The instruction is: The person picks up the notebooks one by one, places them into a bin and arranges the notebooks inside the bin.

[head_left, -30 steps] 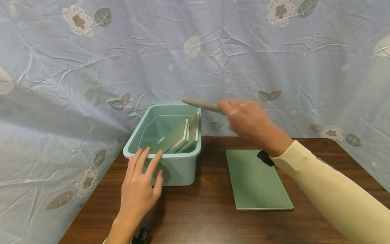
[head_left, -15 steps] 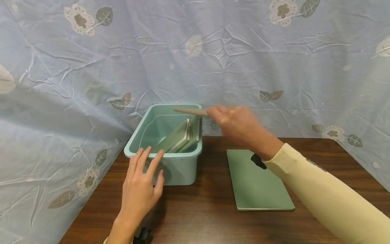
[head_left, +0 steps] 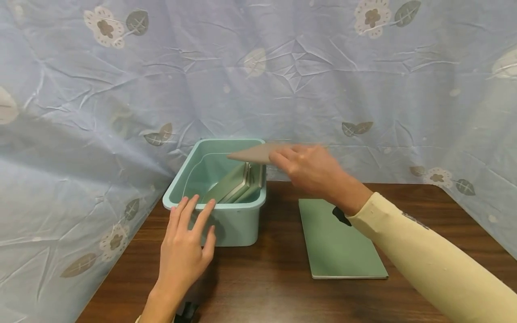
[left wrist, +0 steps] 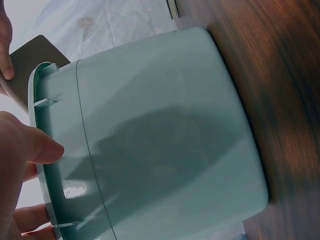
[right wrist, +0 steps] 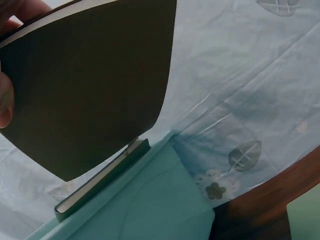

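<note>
There are two hands, one pale blue-green plastic bin (head_left: 238, 229), one thin tan-brown soft-covered notebook (head_left: 250, 154) and one flat sage-green rectangular notebook (head_left: 341, 244) lying on the dark wood-grain tabletop (head_left: 278, 260). At least two upright-leaning green notebooks with pale page edges (head_left: 228, 185) stand inside the bin, toward its right side; they overlap too much for a sure count.

The right hand (head_left: 313, 172) pinches the tan-brown notebook by its right part, thumb and fingers closed on it, and holds it above the bin's right far side. The left hand (head_left: 183, 249) has its fingers spread, their tips over the bin's near rim. One black strap shows at each wrist, and one cream sleeve (head_left: 424, 255) covers the right forearm.

The head view alone looks down into the bin. The left wrist view shows what that view hides: the left thumb (left wrist: 47, 147) at the outer near wall, and small ribs (left wrist: 46, 102) under the rim. The right wrist view shows the tan-brown notebook's broad face in dark shade, its pale page edge, and one green notebook's end poking above the bin rim just below; whether the two touch is unclear. Behind everything hangs one light-blue flowered cloth (head_left: 299, 107).
</note>
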`<state>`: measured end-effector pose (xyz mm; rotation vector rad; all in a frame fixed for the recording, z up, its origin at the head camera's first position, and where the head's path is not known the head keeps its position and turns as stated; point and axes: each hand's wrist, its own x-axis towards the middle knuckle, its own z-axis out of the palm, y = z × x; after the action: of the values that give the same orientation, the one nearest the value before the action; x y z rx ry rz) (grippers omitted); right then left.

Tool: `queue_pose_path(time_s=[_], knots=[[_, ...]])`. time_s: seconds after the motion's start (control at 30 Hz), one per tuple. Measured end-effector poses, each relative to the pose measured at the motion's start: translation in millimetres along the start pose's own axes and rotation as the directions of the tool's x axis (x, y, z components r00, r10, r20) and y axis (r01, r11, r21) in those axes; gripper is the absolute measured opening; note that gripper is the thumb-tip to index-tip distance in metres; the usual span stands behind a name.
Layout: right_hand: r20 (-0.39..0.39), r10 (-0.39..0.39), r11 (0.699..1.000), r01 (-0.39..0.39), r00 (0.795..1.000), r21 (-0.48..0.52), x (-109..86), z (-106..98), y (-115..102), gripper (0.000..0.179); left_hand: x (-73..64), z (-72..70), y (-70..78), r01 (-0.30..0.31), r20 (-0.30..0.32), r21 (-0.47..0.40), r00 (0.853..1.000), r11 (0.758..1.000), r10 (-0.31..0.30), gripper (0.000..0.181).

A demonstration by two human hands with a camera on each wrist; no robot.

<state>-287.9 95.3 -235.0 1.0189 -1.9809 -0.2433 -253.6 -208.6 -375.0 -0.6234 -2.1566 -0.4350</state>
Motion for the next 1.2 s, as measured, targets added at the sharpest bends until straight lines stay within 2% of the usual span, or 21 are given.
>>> queue_pose_path(time_s=[0.1, 0.3, 0.43, 0.67, 0.9, 1.07, 1.2], knots=[[0.019, -0.029, 1.000, 0.029, 0.999, 0.000, -1.0, 0.6, -0.1, 0.013, -0.1, 0.1, 0.5, -0.003, -0.007, -0.001, 1.000, 1.000, 0.003, 0.058], [0.069, -0.073, 0.997, 0.074, 0.995, -0.009, -5.5, 5.9, 0.2, 0.021, 0.3, -1.7, 1.5, 0.012, 0.033, 0.015, 0.999, 1.000, -0.013, 0.058], [0.076, -0.093, 0.996, 0.093, 0.993, -0.005, -6.5, 10.2, 0.9, 0.025, 1.2, -1.9, 2.1, 0.007, 0.026, 0.015, 1.000, 1.000, -0.007, 0.058], [0.113, -0.082, 0.997, 0.081, 0.990, 0.014, -3.6, 14.9, 1.5, 0.029, 1.0, -1.4, 1.6, -0.002, 0.002, -0.003, 1.000, 1.000, 0.002, 0.059], [0.109, -0.074, 0.996, 0.068, 0.991, 0.055, -4.9, 19.3, 3.3, 0.032, 0.8, -2.9, 2.6, 0.013, 0.025, 0.013, 1.000, 1.000, -0.013, 0.060], [0.104, -0.048, 0.993, 0.036, 0.993, 0.116, -5.1, 18.8, 1.3, 0.046, 0.9, -3.2, 2.9, 0.011, 0.035, 0.025, 0.999, 1.000, -0.012, 0.059], [0.127, -0.023, 0.996, 0.011, 0.992, 0.093, -1.8, 17.4, -1.3, 0.051, 0.8, -3.2, 2.7, 0.010, 0.029, 0.025, 1.000, 1.000, -0.011, 0.058]])
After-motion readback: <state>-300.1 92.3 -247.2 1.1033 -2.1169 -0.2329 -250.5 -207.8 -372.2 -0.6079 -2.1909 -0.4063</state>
